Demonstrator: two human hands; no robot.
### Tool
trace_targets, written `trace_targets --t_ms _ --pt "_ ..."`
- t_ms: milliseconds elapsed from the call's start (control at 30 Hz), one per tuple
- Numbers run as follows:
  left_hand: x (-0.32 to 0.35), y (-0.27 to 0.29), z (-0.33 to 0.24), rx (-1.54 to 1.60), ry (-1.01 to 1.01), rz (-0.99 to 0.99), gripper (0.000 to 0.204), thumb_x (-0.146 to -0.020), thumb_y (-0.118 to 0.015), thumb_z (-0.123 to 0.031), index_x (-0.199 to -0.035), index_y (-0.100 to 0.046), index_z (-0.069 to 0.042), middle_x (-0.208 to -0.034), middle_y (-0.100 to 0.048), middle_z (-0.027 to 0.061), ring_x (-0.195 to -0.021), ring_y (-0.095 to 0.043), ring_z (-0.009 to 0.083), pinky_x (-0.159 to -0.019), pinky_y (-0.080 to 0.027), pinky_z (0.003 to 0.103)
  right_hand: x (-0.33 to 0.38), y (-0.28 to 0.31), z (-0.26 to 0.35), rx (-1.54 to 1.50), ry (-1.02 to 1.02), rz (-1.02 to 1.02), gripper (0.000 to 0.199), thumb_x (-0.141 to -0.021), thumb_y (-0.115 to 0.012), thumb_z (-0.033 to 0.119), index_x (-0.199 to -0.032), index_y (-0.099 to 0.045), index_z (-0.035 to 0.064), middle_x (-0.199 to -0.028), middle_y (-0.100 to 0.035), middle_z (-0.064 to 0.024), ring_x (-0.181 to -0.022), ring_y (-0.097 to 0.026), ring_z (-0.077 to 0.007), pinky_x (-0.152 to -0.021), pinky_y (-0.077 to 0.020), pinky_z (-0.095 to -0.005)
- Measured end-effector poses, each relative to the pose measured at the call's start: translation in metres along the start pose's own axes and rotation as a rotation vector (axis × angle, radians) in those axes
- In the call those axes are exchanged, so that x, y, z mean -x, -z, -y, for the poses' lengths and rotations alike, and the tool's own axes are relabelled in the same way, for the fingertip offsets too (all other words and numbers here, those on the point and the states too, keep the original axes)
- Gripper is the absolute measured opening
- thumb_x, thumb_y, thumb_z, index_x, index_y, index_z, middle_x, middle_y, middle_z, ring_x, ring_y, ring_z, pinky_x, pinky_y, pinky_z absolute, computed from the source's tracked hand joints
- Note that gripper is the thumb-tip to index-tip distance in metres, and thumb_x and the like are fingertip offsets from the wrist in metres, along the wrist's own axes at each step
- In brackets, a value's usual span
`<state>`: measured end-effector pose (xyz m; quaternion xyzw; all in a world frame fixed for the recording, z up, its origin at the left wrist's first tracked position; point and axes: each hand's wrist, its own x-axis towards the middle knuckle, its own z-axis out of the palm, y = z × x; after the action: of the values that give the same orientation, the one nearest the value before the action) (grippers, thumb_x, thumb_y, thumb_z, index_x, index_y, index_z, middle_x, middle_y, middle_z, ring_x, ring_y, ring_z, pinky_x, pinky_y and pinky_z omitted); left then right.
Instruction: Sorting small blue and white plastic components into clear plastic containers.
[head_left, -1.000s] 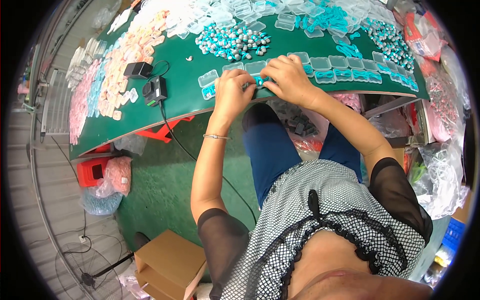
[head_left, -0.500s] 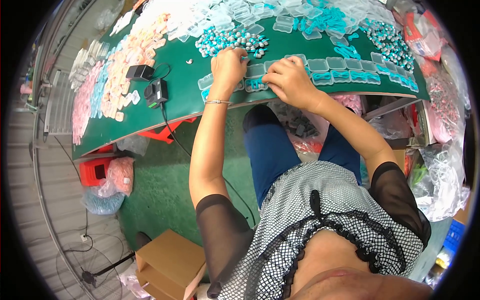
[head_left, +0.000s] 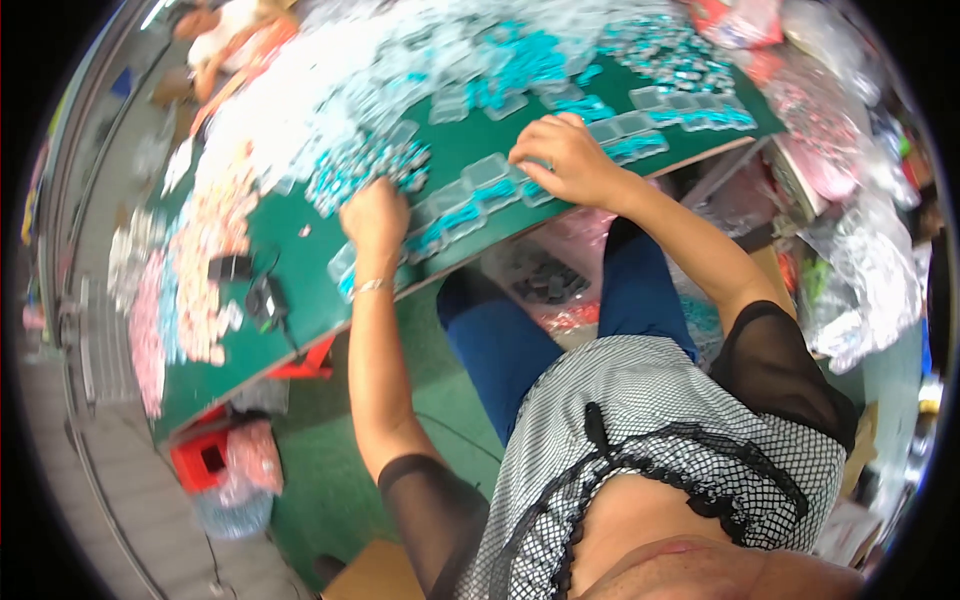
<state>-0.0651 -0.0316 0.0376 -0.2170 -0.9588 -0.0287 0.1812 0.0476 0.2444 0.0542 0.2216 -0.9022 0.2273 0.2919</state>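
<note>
At the green desk (head_left: 300, 300)'s near edge, left hand (head_left: 375, 212) lay fisted beside clear plastic boxes (head_left: 462, 208) of turquoise pieces; right hand (head_left: 562, 158)'s fingers (head_left: 530, 152) curled, pressing boxes.

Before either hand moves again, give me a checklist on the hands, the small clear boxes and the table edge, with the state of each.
1. Left hand at the heap of teal pieces: ok, it lies at the heap's near edge; whether it grips anything cannot tell.
2. Right hand on the row of small clear boxes: ok, fingers rest on them.
3. Boxes clear of the green table edge: not ok, the row runs right along the near edge.
4. Lids closed: cannot tell, too blurred.
5. Black cable clear of both hands: ok, it lies well to the left.
</note>
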Motion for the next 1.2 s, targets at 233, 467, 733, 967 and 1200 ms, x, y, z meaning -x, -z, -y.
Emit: trace_targets --t_ms 233,467,733,967,1200 --pt "0.017 0.028 -0.001 0.627 0.153 -0.050 0.016 -0.078 -0.068 -0.012 -0.092 -0.067 -0.002 -0.078 -0.068 0.0112 -0.068 -0.066 0.0187 -0.064 -0.051 0.031 0.030 0.074 -0.166 0.387 -0.501 -0.154 0.017 -0.078 -0.057 0.018 -0.088 -0.070 0.0192 -0.089 -0.067 -0.0052 -0.082 -0.064 -0.0267 -0.069 -0.0508 -0.0394" --pt "0.037 0.032 0.010 0.994 0.257 0.038 0.014 -0.082 -0.066 -0.005 -0.094 -0.067 0.002 -0.080 -0.066 0.0032 -0.074 -0.060 0.0074 -0.068 -0.049 0.023 0.031 0.090 -0.219 0.626 -0.677 0.288 0.020 -0.082 -0.055 0.014 -0.096 -0.068 0.0209 -0.096 -0.067 -0.0027 -0.099 -0.061 -0.0246 -0.087 -0.0372 -0.0492" --pt "0.051 0.047 -0.003 1.084 0.203 0.040 0.012 -0.081 -0.065 -0.005 -0.092 -0.067 0.002 -0.075 -0.064 0.0015 -0.067 -0.055 0.0059 -0.060 -0.046 0.022 0.036 0.091 -0.255 0.699 -0.437 0.365 0.020 -0.079 -0.054 0.012 -0.096 -0.064 0.0113 -0.097 -0.066 -0.0132 -0.091 -0.064 -0.0319 -0.073 -0.0483 -0.0468" --pt "0.063 0.041 -0.014 1.181 0.176 0.104 0.014 -0.080 -0.066 -0.004 -0.092 -0.068 0.002 -0.073 -0.065 0.0019 -0.064 -0.055 0.0062 -0.056 -0.046 0.024 0.030 0.097 -0.258 0.663 -0.376 0.342 0.015 -0.076 -0.053 0.006 -0.089 -0.060 0.0068 -0.090 -0.064 -0.0153 -0.087 -0.062 -0.0332 -0.070 -0.0480 -0.0454" --pt "0.070 0.031 -0.032 0.916 -0.039 -0.008 0.012 -0.073 -0.070 -0.007 -0.084 -0.069 -0.009 -0.083 -0.066 0.0084 -0.073 -0.062 0.0247 -0.063 -0.047 0.036 0.010 0.045 -0.096 -0.262 -0.377 0.045 0.015 -0.082 -0.067 0.015 -0.091 -0.065 0.0024 -0.080 -0.066 -0.0005 -0.073 -0.057 -0.0077 -0.068 -0.0480 -0.0245"
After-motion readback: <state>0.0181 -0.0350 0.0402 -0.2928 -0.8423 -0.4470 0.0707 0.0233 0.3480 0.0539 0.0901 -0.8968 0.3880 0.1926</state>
